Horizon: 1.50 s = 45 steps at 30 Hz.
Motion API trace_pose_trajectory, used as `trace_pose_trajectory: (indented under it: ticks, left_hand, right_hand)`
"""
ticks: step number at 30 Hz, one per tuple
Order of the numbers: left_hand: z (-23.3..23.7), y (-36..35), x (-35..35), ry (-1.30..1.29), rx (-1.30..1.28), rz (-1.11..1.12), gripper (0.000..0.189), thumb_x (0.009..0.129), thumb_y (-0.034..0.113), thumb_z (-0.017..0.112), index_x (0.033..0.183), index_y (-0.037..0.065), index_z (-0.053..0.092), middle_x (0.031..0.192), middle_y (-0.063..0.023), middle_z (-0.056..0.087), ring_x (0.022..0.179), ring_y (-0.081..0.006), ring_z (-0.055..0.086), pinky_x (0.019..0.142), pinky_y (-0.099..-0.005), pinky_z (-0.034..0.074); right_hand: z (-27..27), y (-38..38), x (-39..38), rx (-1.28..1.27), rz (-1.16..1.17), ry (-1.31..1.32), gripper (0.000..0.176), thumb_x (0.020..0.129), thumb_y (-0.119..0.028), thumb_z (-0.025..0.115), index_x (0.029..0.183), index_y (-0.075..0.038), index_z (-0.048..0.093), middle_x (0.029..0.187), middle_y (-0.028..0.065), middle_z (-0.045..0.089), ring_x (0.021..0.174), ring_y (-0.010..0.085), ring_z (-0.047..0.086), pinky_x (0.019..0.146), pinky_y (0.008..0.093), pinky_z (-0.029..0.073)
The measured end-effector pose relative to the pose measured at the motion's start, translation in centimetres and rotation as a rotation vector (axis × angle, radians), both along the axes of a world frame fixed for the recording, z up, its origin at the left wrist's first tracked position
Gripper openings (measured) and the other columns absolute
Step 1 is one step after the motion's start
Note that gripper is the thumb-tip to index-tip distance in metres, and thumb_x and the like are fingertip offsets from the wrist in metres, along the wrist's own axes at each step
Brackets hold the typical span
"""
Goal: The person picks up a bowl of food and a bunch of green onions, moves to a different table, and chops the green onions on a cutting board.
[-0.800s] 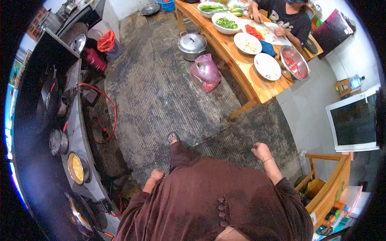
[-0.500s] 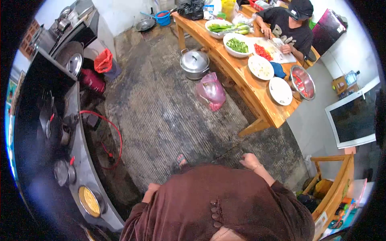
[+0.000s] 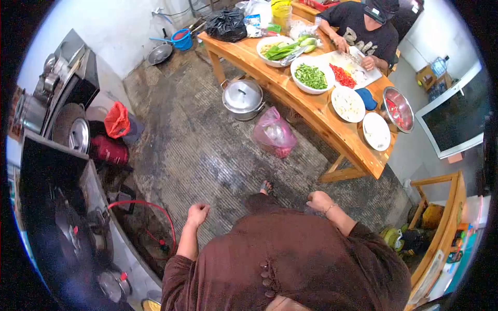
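Observation:
Below the camera, my left hand [image 3: 198, 213] hangs over the ribbed floor with its fingers curled; whether it holds anything is too small to tell. My right hand [image 3: 319, 201], with a bracelet at the wrist, is over the floor near the front table leg, fingers bent in and partly hidden. Neither hand touches the wooden table [image 3: 358, 151]. On it stand bowls of leafy greens [image 3: 287, 50], chopped green vegetable [image 3: 311, 75], pale pieces [image 3: 348, 103], a white bowl [image 3: 376, 131] and a metal bowl [image 3: 397, 109].
Another person [image 3: 358, 28] works at a cutting board [image 3: 369, 75] across the table. A lidded pot [image 3: 243, 97] and pink bag [image 3: 275, 132] are on the floor. The stove counter [image 3: 124, 249] and red hose [image 3: 161, 208] are left, a wooden rack [image 3: 438, 233] right.
The view has shifted forward and turned. My left hand has risen from beside my body and now reaches further out. A foot shows further forward. The pan of yellow food is mostly out of view.

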<state>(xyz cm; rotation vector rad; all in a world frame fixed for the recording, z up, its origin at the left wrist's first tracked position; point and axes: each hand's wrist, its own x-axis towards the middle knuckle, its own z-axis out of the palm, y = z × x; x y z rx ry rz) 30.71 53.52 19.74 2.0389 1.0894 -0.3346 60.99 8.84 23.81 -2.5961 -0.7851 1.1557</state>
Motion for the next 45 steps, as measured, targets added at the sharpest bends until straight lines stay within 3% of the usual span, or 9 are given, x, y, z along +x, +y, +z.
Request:
trace_pose_trajectory:
  ticks: [4, 9, 11, 15, 17, 24, 30, 40, 45]
  left_hand:
    - [8.2, 1.3, 12.9, -0.243, 0.085, -0.103, 0.028, 0.089, 0.026, 0.069, 0.097, 0.0, 0.073, 0.087, -0.0187, 0.073, 0.081, -0.0264, 0.072, 0.076, -0.0376, 0.055]
    - [15.4, 4.2, 25.1, -0.441, 0.102, -0.204, 0.022, 0.09, 0.019, 0.068, 0.094, -0.002, 0.072, 0.083, -0.019, 0.071, 0.076, -0.0254, 0.07, 0.073, -0.0371, 0.054]
    - [18.8, 4.8, 30.2, -0.518, 0.12, -0.219, 0.02, 0.09, 0.017, 0.068, 0.095, -0.002, 0.072, 0.083, -0.0192, 0.07, 0.074, -0.0253, 0.07, 0.071, -0.0369, 0.054]
    - [22.6, 5.4, 40.5, -0.759, 0.29, -0.395, 0.017, 0.088, 0.016, 0.07, 0.087, -0.002, 0.071, 0.082, -0.0182, 0.069, 0.075, -0.0332, 0.068, 0.071, -0.0397, 0.053]
    - [23.7, 5.3, 45.6, -0.915, 0.353, -0.489, 0.019, 0.087, 0.017, 0.072, 0.083, -0.001, 0.07, 0.081, -0.0182, 0.068, 0.078, -0.0363, 0.067, 0.074, -0.0434, 0.052]
    - [21.9, 5.3, 60.8, -0.872, 0.425, -0.695, 0.038, 0.084, 0.03, 0.077, 0.102, -0.002, 0.069, 0.102, -0.0224, 0.068, 0.1, -0.0376, 0.065, 0.089, -0.0453, 0.051]
    - [20.7, 5.7, 65.9, -0.645, 0.374, -0.93, 0.066, 0.073, 0.044, 0.084, 0.112, -0.005, 0.064, 0.114, -0.0296, 0.059, 0.105, -0.0437, 0.06, 0.094, -0.047, 0.05]
    - [18.9, 10.1, 70.7, -0.842, 0.309, -0.575, 0.042, 0.088, 0.033, 0.068, 0.108, -0.004, 0.066, 0.106, -0.0252, 0.062, 0.11, -0.0396, 0.054, 0.097, -0.0492, 0.042]
    - [18.9, 9.7, 70.9, -0.827, 0.304, -0.784, 0.047, 0.088, 0.039, 0.069, 0.104, -0.005, 0.067, 0.106, -0.026, 0.064, 0.103, -0.0398, 0.06, 0.093, -0.0487, 0.047]
  right_hand:
    - [-1.7, 3.8, 4.9, 0.096, 0.036, -0.022, 0.033, 0.082, -0.033, 0.069, 0.093, -0.003, 0.073, 0.094, 0.022, 0.071, 0.091, 0.0392, 0.069, 0.082, 0.0472, 0.055]
    - [9.2, 15.4, 12.7, 0.382, 0.018, -0.03, 0.027, 0.088, -0.027, 0.07, 0.092, -0.001, 0.073, 0.086, 0.0194, 0.071, 0.08, 0.0309, 0.07, 0.074, 0.0402, 0.055]
    - [11.6, 18.2, 16.4, 0.484, 0.072, -0.223, 0.022, 0.088, -0.023, 0.07, 0.091, -0.001, 0.072, 0.085, 0.0192, 0.07, 0.076, 0.0313, 0.068, 0.072, 0.0397, 0.054]
    - [15.6, 22.3, 22.5, 0.661, -0.233, -0.34, 0.02, 0.091, -0.021, 0.068, 0.085, -0.002, 0.07, 0.076, 0.0159, 0.069, 0.069, 0.0248, 0.067, 0.066, 0.0371, 0.052]
    - [16.9, 24.0, 25.2, 0.684, -0.369, -0.408, 0.022, 0.089, -0.025, 0.067, 0.084, -0.003, 0.069, 0.08, 0.0187, 0.07, 0.076, 0.0377, 0.068, 0.071, 0.0446, 0.054]
    - [16.6, 28.7, 30.9, 0.597, -0.679, -0.532, 0.026, 0.089, -0.028, 0.068, 0.093, -0.002, 0.068, 0.095, 0.0195, 0.069, 0.091, 0.0369, 0.067, 0.082, 0.0464, 0.052]
    - [16.3, 32.1, 33.5, 0.387, -0.772, -0.767, 0.033, 0.089, -0.027, 0.069, 0.107, 0.0, 0.064, 0.104, 0.0229, 0.066, 0.094, 0.0396, 0.067, 0.083, 0.0477, 0.053]
    - [17.4, 35.6, 34.1, 0.174, -0.883, -0.796, 0.031, 0.085, -0.019, 0.066, 0.107, 0.002, 0.059, 0.101, 0.0263, 0.064, 0.089, 0.0441, 0.068, 0.079, 0.0523, 0.055]
    - [17.2, 36.1, 34.3, 0.17, -0.986, -0.8, 0.031, 0.08, -0.018, 0.066, 0.102, 0.004, 0.063, 0.097, 0.0269, 0.068, 0.088, 0.0442, 0.068, 0.082, 0.0516, 0.055]
